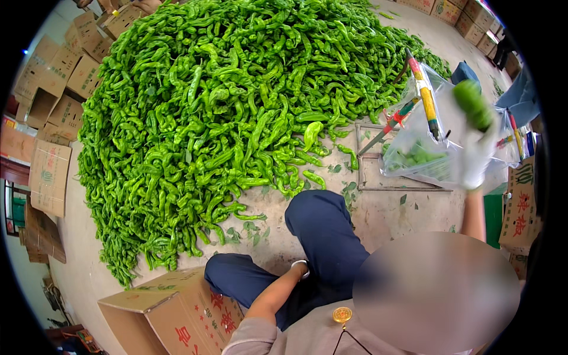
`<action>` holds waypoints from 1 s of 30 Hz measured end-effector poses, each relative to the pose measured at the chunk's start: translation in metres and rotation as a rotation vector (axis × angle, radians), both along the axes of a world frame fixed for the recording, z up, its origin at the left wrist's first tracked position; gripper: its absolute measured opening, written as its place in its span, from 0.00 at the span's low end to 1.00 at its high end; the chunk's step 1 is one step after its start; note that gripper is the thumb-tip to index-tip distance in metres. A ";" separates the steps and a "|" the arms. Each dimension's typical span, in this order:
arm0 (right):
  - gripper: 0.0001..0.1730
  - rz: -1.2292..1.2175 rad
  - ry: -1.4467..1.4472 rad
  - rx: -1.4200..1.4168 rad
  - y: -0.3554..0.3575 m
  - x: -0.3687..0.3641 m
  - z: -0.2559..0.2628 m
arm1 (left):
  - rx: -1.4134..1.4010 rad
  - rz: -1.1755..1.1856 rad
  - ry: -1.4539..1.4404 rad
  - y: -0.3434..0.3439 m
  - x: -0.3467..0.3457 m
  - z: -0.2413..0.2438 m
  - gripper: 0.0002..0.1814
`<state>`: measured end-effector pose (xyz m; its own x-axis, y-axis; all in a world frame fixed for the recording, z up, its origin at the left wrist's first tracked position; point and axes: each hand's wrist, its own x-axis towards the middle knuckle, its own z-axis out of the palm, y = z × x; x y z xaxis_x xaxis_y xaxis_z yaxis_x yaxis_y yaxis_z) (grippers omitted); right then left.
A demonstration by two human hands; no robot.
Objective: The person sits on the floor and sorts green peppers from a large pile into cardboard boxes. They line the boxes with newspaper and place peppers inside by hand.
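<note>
My right hand [478, 153], in a white glove and blurred by motion, grips several green peppers [472, 104]. It is beside a clear plastic bag [417, 166] with green peppers inside. The bag hangs at a metal stand [386, 133] whose bars are wrapped in coloured tape. My left hand [302, 267] is low between my knees; only a white glove edge near the wrist shows, and the fingers are hidden. Before me a large heap of long green peppers [230, 120] covers the floor.
An open cardboard box [177, 306] lies by my left knee. More cardboard boxes [49, 177] stand at the left, and others [475, 26] at the far right. Loose leaves [250, 228] litter the concrete floor [381, 213]. Another person's blue-clad leg [519, 97] is at the right.
</note>
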<state>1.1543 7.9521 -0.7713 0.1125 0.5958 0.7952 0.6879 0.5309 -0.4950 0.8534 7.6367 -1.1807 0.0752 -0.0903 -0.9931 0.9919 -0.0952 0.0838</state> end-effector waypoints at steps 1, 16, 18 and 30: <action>0.23 -0.230 -0.167 0.023 0.015 0.047 0.007 | -0.004 -0.016 0.003 0.003 0.002 0.002 0.28; 0.24 0.411 -0.502 -0.720 0.089 -0.149 -0.354 | -0.311 -0.259 -0.038 -0.001 0.021 -0.037 0.19; 0.24 0.346 -0.423 -0.712 0.141 -0.182 -0.395 | -0.235 -0.105 -0.040 0.003 0.005 -0.036 0.20; 0.19 0.428 -0.327 -1.031 0.268 -0.221 -0.445 | 1.013 1.163 -0.194 0.143 -0.095 -0.009 0.27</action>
